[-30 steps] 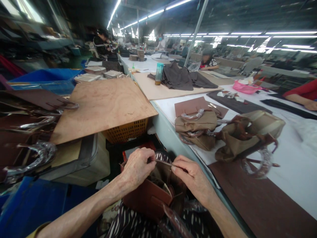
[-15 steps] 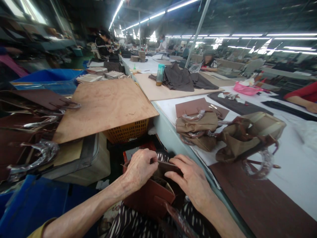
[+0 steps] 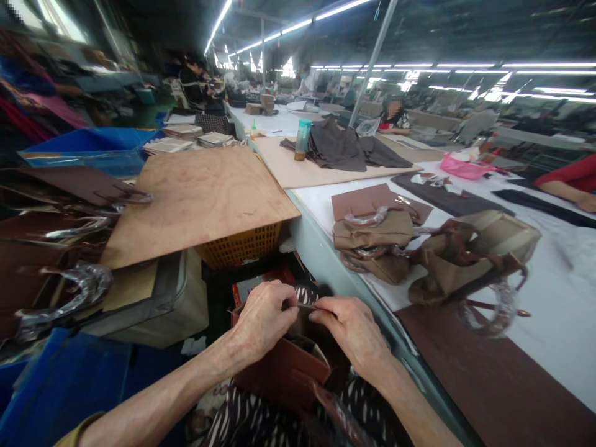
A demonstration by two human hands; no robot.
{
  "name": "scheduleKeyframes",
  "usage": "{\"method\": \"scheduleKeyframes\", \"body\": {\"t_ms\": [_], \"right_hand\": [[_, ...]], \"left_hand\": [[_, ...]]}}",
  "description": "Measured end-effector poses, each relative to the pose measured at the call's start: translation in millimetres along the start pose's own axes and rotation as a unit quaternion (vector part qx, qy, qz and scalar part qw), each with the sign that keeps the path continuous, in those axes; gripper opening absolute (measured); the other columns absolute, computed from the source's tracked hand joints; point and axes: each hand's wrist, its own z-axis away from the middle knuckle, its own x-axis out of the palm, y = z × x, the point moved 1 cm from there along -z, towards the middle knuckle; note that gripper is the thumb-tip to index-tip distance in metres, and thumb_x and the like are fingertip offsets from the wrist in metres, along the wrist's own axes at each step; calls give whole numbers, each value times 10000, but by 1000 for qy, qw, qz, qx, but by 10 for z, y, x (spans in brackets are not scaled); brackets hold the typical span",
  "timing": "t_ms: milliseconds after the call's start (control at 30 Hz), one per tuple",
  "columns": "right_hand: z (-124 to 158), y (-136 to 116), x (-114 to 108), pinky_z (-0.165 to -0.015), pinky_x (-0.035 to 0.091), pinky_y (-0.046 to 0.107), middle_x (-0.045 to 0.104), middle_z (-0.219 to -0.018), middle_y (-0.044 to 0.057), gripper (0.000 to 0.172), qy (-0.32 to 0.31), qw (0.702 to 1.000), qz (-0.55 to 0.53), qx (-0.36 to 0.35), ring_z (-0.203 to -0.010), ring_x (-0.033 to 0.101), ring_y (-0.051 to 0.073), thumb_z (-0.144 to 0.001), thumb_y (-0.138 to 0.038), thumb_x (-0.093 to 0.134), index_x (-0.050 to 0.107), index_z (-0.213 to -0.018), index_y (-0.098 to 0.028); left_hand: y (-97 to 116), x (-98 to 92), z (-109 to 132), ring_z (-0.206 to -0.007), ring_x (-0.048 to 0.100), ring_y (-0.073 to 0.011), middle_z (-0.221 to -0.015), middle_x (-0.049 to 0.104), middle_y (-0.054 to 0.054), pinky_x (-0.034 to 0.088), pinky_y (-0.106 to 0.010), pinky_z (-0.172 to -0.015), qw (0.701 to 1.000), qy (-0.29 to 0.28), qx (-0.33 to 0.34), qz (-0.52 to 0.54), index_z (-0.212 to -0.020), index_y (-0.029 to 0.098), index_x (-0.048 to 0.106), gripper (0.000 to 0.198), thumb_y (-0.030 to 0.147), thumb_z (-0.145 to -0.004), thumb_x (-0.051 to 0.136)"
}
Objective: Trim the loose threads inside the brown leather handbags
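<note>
A brown handbag (image 3: 284,375) rests on my lap with its mouth upward, over black-and-white patterned cloth. My left hand (image 3: 267,316) is closed on the bag's far rim, thumb and fingers pinched together. Beside it, my right hand (image 3: 356,332) pinches the same rim a little to the right. A strap in clear wrap (image 3: 338,413) hangs at the bag's near side. Both palms hide part of the opening, and the inside is dark.
Tan bags with wrapped handles (image 3: 470,261) lie on the white table (image 3: 559,285) at right, near a brown sheet (image 3: 488,379). A wooden board (image 3: 205,198) covers a yellow crate (image 3: 246,245). Brown bags (image 3: 37,248) and blue bins (image 3: 88,152) stand left. A co-worker's red sleeve (image 3: 575,171) shows at right.
My right hand's fingers have come together from a spread pose into a pinch on the rim. My left hand stays put. A person at far left has shifted.
</note>
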Motion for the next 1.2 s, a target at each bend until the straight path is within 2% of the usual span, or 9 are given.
{"method": "scheduleKeyframes", "body": {"t_ms": [167, 367, 467, 567, 733, 867, 967, 1100, 1200], "right_hand": [[66, 103, -82, -574, 324, 216, 589, -658, -41, 248, -55, 997, -58, -14, -626, 518, 119, -868, -301, 438, 662, -786, -233], [122, 173, -98, -553, 329, 210, 549, -618, -40, 282, -37, 998, -35, -47, -583, 495, 109, -881, -295, 409, 665, -796, -211], [108, 88, -108, -591, 355, 224, 591, -632, -31, 269, -31, 999, 25, -34, -622, 533, 136, -877, -325, 427, 666, -798, -229], [68, -86, -88, -700, 366, 258, 667, -788, 5, 147, -18, 992, 108, -66, -780, 589, 181, -823, -247, 519, 653, -881, -233], [6, -276, 25, -617, 347, 251, 678, -775, 24, 221, -72, 987, 133, -47, -740, 623, 182, -826, -140, 443, 640, -841, -240], [-21, -296, 46, -642, 351, 266, 683, -806, 35, 179, -63, 988, 139, -30, -800, 626, 214, -821, -191, 477, 639, -867, -251], [-26, -300, 23, -631, 347, 274, 681, -786, 49, 149, -75, 986, 149, -13, -794, 626, 232, -807, -222, 512, 648, -862, -250], [-3, -320, -53, -621, 331, 269, 674, -746, 30, 146, -81, 985, 154, -15, -754, 615, 210, -833, -237, 500, 644, -819, -253], [26, -373, -144, -596, 305, 280, 666, -722, 37, 157, -77, 978, 193, -2, -712, 596, 209, -840, -266, 501, 630, -757, -233]], "left_hand": [[29, 11, 7, -670, 510, -134, -653, 569, 0, 356, -233, -649, 1000, -9, 10, -5, -617, 173, 589, 122, 117, -661, 490], [60, 13, 24, -664, 514, -131, -655, 575, 0, 359, -230, -647, 1000, -17, 12, -4, -619, 173, 597, 133, 123, -664, 483], [76, 8, 49, -672, 516, -135, -670, 578, -4, 362, -236, -653, 1000, -22, 15, -8, -625, 172, 596, 126, 124, -668, 487], [98, 16, 84, -700, 515, -146, -684, 575, -11, 370, -245, -666, 999, -37, 23, -20, -631, 171, 580, 114, 123, -680, 488], [152, -19, 214, -823, 491, -176, -836, 557, -26, 392, -280, -743, 995, -54, 55, -57, -767, 178, 525, 101, 113, -705, 480], [203, -153, 343, -1010, 426, -224, -1081, 488, -60, 353, -356, -887, 992, -1, 64, -107, -976, 184, 455, 374, 105, -627, 565], [148, -282, 369, -1038, 420, -255, -1078, 497, -68, 326, -398, -911, 990, 25, 21, -136, -995, 186, 439, 440, 127, -588, 597], [-129, -410, 275, -879, 524, -214, -931, 575, -24, 405, -306, -749, 996, -73, -50, -12, -1017, 197, 448, 474, 130, -564, 571], [-370, -480, 115, -773, 560, -168, -847, 609, 1, 409, -226, -624, 973, -176, -54, 141, -958, 172, 520, 405, 98, -560, 503]]}}
